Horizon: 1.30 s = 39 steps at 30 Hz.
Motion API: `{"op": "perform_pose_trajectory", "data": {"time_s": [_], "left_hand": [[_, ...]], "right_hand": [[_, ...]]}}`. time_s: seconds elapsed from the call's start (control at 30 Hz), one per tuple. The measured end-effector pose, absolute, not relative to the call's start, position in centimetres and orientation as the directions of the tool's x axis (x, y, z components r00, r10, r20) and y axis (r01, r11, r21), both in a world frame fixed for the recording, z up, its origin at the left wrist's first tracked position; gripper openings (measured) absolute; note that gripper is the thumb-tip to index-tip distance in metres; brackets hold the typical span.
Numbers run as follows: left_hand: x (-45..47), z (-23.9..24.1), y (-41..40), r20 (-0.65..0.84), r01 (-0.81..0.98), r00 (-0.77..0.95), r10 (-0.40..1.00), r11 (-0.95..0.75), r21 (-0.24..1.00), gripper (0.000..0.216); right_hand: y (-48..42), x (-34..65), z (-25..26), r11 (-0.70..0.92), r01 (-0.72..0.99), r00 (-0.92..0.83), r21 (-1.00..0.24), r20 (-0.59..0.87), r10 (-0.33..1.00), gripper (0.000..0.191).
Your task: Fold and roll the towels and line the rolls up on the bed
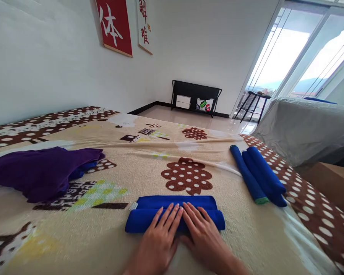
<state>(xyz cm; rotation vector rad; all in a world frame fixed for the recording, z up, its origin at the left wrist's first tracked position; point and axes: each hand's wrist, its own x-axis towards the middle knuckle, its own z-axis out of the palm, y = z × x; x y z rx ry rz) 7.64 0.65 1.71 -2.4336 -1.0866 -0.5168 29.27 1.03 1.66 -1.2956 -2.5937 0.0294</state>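
A blue cloth (176,200), partly rolled up, lies crosswise in front of me, with a small white tag at its left end. My left hand (160,233) rests on the roll, fingers stretched out flat and pointing away from me. Beside it, my right hand (202,233) lies on the same roll with its fingers extended. The fingertips of the two hands nearly meet at the middle of the cloth. Neither hand is wrapped around it.
Rolled blue cloths (260,175) lie to the right on the patterned blanket (143,172). A crumpled purple cloth (43,172) sits at the left, with blue fabric under it. Beyond the bed are a black rack (196,89), a stool (253,103) and a covered piece of furniture (312,126).
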Motion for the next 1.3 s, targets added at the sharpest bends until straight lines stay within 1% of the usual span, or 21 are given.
{"op": "perform_pose_trajectory", "data": {"time_s": [0.1, 0.13, 0.2, 0.23, 0.3, 0.43, 0.5, 0.57, 0.6, 0.67, 0.73, 0.77, 0.87, 0.93, 1.03, 1.1, 1.2, 1.3], "left_hand": [[4.8, 0.8, 1.8, 0.471, 0.825, 0.548, 0.691, -0.538, -0.172, 0.068], [3.5, 0.7, 2.2, 0.469, 0.836, 0.533, 0.704, -0.524, -0.164, 0.070], [1.3, 0.7, 2.6, 0.460, 0.823, 0.554, 0.694, -0.537, -0.182, 0.069], [0.4, 0.9, 2.6, 0.452, 0.806, 0.580, 0.677, -0.556, -0.202, 0.067], [-0.7, 1.3, 2.1, 0.453, 0.775, 0.621, 0.639, -0.588, -0.232, 0.060], [-1.6, 1.3, 0.5, 0.577, 0.815, 0.527, 0.624, -0.562, -0.137, 0.047], [-1.9, 1.0, 0.3, 0.609, 0.828, 0.495, 0.619, -0.550, -0.115, 0.044], [-1.9, 1.1, 0.8, 0.585, 0.834, 0.499, 0.639, -0.537, -0.125, 0.045], [-1.7, 1.3, 1.3, 0.560, 0.849, 0.487, 0.670, -0.515, -0.121, 0.045], [-0.4, 2.2, 2.6, 0.475, 0.894, 0.432, 0.766, -0.434, -0.113, 0.042], [1.9, 3.3, 4.1, 0.399, 0.930, 0.363, 0.842, -0.357, -0.093, 0.043], [3.3, 3.8, 4.8, 0.365, 0.924, 0.375, 0.852, -0.374, -0.076, 0.045], [7.3, 4.2, 6.8, 0.298, 0.833, 0.529, 0.795, -0.554, 0.000, 0.055], [8.4, 3.7, 7.7, 0.272, 0.788, 0.587, 0.763, -0.616, 0.027, 0.062], [6.4, 2.4, 8.3, 0.262, 0.805, 0.566, 0.782, -0.593, 0.032, 0.063], [3.6, 1.6, 8.2, 0.285, 0.817, 0.548, 0.787, -0.576, 0.019, 0.062], [0.0, 1.1, 7.8, 0.322, 0.837, 0.518, 0.792, -0.548, 0.001, 0.061], [-1.2, 1.0, 7.9, 0.327, 0.842, 0.506, 0.798, -0.540, 0.016, 0.062]], "right_hand": [[2.0, 32.1, 2.0, 0.475, 0.859, -0.470, -0.192, 0.074, 0.880, 0.071], [2.2, 33.4, 1.9, 0.443, 0.873, -0.442, -0.204, 0.052, 0.895, 0.073], [2.3, 36.1, 1.5, 0.440, 0.874, -0.439, -0.205, 0.052, 0.897, 0.077], [2.1, 37.2, 1.1, 0.459, 0.868, -0.453, -0.189, 0.075, 0.888, 0.077], [1.4, 38.9, 0.3, 0.499, 0.858, -0.480, -0.121, 0.158, 0.863, 0.075], [-0.1, 40.5, -1.2, 0.536, 0.842, -0.514, 0.062, 0.391, 0.764, 0.065], [-0.1, 40.7, -1.3, 0.558, 0.825, -0.530, 0.082, 0.452, 0.717, 0.060], [0.7, 40.5, -0.5, 0.565, 0.825, -0.519, 0.025, 0.431, 0.738, 0.056], [1.3, 40.1, 0.1, 0.552, 0.834, -0.499, -0.022, 0.398, 0.770, 0.053], [2.7, 38.7, 1.6, 0.476, 0.873, -0.421, -0.106, 0.329, 0.845, 0.048], [4.1, 36.3, 2.9, 0.401, 0.905, -0.344, -0.142, 0.310, 0.886, 0.046], [4.7, 34.8, 3.4, 0.399, 0.906, -0.341, -0.143, 0.312, 0.887, 0.049], [5.9, 30.2, 3.8, 0.532, 0.838, -0.488, -0.118, 0.274, 0.829, 0.068], [6.4, 28.5, 3.4, 0.603, 0.789, -0.566, -0.115, 0.242, 0.788, 0.072], [7.0, 29.4, 2.3, 0.624, 0.772, -0.582, -0.118, 0.265, 0.769, 0.063], [7.1, 31.8, 1.5, 0.627, 0.771, -0.575, -0.114, 0.301, 0.761, 0.059], [7.2, 35.5, 0.4, 0.609, 0.784, -0.540, -0.121, 0.349, 0.766, 0.059], [7.4, 37.2, -0.2, 0.588, 0.788, -0.509, -0.184, 0.342, 0.790, 0.059]]}}
